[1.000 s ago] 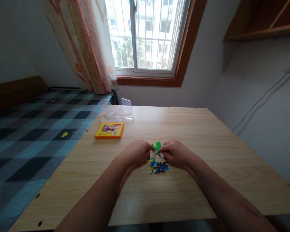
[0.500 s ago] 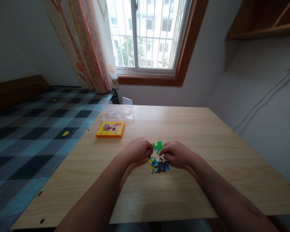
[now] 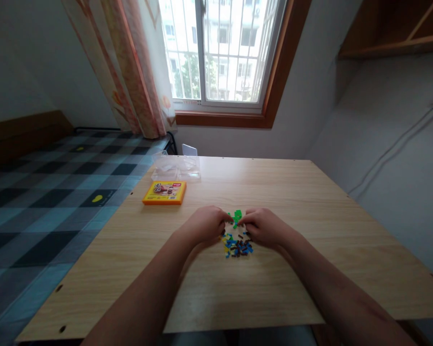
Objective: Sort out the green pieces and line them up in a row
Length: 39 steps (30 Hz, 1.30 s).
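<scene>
Several small green building bricks point(image 3: 237, 215) lie in a cluster on the wooden table in front of me. My left hand point(image 3: 210, 223) rests at their left side, index finger stretched toward the bricks and the other fingers curled. From the right, my right hand point(image 3: 262, 226) reaches in with its index finger at the green bricks' near edge. Neither hand visibly holds anything, though the curled fingers are partly hidden. Just nearer to me is a loose pile of brown, blue and yellow bricks point(image 3: 240, 248), between the two wrists.
An orange-yellow box point(image 3: 165, 193) with a printed picture lies flat at the table's left. Behind it stand clear plastic containers point(image 3: 176, 168) near the far left corner. The wooden table point(image 3: 274, 185) borders a bed with a checked sheet point(image 3: 75, 192).
My left index finger has stretched out rightward to the green bricks. My right index finger has shifted slightly left and away from me, closer to them. The brick pile looks the same.
</scene>
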{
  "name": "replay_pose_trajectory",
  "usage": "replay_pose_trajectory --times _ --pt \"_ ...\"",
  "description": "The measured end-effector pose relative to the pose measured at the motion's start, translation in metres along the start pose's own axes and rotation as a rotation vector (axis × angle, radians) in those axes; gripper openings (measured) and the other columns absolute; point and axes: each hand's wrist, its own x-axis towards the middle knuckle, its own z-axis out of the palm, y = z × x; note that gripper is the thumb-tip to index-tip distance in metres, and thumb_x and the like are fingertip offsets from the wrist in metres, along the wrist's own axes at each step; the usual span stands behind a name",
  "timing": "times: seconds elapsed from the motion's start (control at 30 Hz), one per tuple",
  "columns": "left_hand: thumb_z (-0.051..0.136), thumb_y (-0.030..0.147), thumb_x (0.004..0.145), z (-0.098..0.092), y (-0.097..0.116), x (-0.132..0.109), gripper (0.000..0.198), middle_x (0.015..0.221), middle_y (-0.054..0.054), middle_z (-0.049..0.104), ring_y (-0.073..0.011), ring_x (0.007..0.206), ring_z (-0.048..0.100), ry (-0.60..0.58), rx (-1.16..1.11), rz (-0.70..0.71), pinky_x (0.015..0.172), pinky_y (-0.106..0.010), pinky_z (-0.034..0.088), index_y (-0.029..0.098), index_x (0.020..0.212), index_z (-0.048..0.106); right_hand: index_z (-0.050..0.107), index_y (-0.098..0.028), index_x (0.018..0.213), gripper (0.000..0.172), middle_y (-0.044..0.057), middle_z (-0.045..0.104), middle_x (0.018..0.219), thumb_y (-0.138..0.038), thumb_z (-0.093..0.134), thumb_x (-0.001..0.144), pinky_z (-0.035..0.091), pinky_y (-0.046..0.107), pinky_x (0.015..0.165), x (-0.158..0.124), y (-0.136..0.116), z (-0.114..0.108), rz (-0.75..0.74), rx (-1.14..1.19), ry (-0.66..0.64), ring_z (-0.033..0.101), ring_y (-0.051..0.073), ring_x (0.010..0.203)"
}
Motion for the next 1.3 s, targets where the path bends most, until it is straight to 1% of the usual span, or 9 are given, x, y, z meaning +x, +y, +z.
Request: replay_pose_trajectory --times 0.1,0.23,0.3,0.53,0.67,0.77,0.93,1.13,1.3 --pt "0.052 0.02 0.082 0.0005 0.0018 -0.0005 0.04 0.103 -0.005 0.077 -0.0245 0.093 0.07 -0.001 0.013 -0.017 0.081 -0.035 0.053 0.033 0.112 0.076 0.08 -0.026 0.094 0.036 0.002 0.074 0.089 -0.007 0.055 0.078 0.046 0.024 0.076 -0.0007 -0.0003 -0.0004 0.016 0.002 0.006 0.065 0.015 0.079" --pt "0.053 0.019 0.082 0.0017 0.0014 -0.0015 0.04 0.101 -0.005 0.077 -0.0238 0.091 0.07 0.007 -0.001 -0.025 0.081 -0.033 0.052 0.033 0.111 0.076 0.079 -0.029 0.104 0.04 0.002 0.074 0.089 -0.008 0.054 0.08 0.045 0.024 0.072 -0.0006 -0.0018 -0.0002 -0.004 -0.008 0.02 0.065 0.015 0.078" --pt "0.054 0.019 0.082 0.0029 0.0008 -0.0018 0.039 0.101 -0.005 0.077 -0.0232 0.091 0.069 0.011 -0.013 -0.028 0.081 -0.032 0.052 0.033 0.109 0.077 0.078 -0.03 0.105 0.04 0.001 0.074 0.091 -0.008 0.054 0.081 0.045 0.024 0.072 -0.0001 -0.0024 0.0 -0.016 0.002 0.012 0.065 0.014 0.078" --pt "0.054 0.019 0.083 0.0065 0.0007 -0.0011 0.038 0.101 -0.005 0.077 -0.0223 0.09 0.069 0.028 -0.003 -0.046 0.082 -0.031 0.051 0.033 0.109 0.077 0.079 -0.025 0.094 0.035 0.002 0.075 0.09 -0.008 0.053 0.079 0.045 0.025 0.076 -0.0001 -0.0006 -0.0016 0.018 -0.005 0.001 0.066 0.015 0.081" --pt "0.053 0.02 0.084 0.0053 0.0014 -0.0012 0.037 0.099 -0.005 0.077 -0.0227 0.09 0.068 0.031 0.006 -0.058 0.082 -0.032 0.051 0.032 0.108 0.077 0.078 -0.023 0.087 0.03 0.002 0.074 0.085 -0.009 0.054 0.077 0.044 0.025 0.074 -0.0012 -0.0006 -0.003 0.031 -0.022 -0.005 0.065 0.015 0.077" --pt "0.053 0.02 0.084 0.0035 0.0006 -0.0014 0.035 0.099 -0.006 0.077 -0.0229 0.09 0.068 0.027 0.011 -0.06 0.081 -0.033 0.051 0.031 0.106 0.077 0.078 -0.023 0.085 0.028 0.002 0.073 0.083 -0.009 0.055 0.077 0.043 0.025 0.071 -0.0016 -0.0011 -0.0034 0.012 -0.014 -0.021 0.063 0.015 0.074" --pt "0.053 0.02 0.083 0.003 -0.0033 -0.0003 0.032 0.096 -0.005 0.077 -0.0218 0.087 0.068 0.021 0.017 -0.047 0.078 -0.031 0.05 0.03 0.101 0.079 0.079 -0.023 0.086 0.032 0.002 0.073 0.083 -0.006 0.055 0.074 0.043 0.024 0.07 -0.0012 -0.0015 -0.0032 -0.041 0.028 -0.04 0.062 0.014 0.073" --pt "0.052 0.018 0.082 0.003 -0.0068 0.0009 0.031 0.09 -0.004 0.077 -0.0219 0.085 0.068 0.035 -0.005 -0.019 0.077 -0.031 0.049 0.029 0.092 0.08 0.08 -0.023 0.085 0.035 0.001 0.072 0.083 -0.004 0.053 0.072 0.044 0.023 0.07 -0.0017 -0.0017 -0.0042 -0.059 0.087 -0.059 0.062 0.014 0.074" --pt "0.055 0.016 0.08 0.0013 -0.0051 -0.0006 0.028 0.087 -0.002 0.077 -0.0188 0.08 0.067 -0.011 -0.063 0.019 0.073 -0.028 0.048 0.027 0.086 0.08 0.08 -0.024 0.085 0.039 0.0 0.07 0.081 -0.002 0.052 0.071 0.043 0.022 0.067 -0.0019 -0.0015 -0.0025 -0.084 0.149 -0.097 0.06 0.012 0.072"
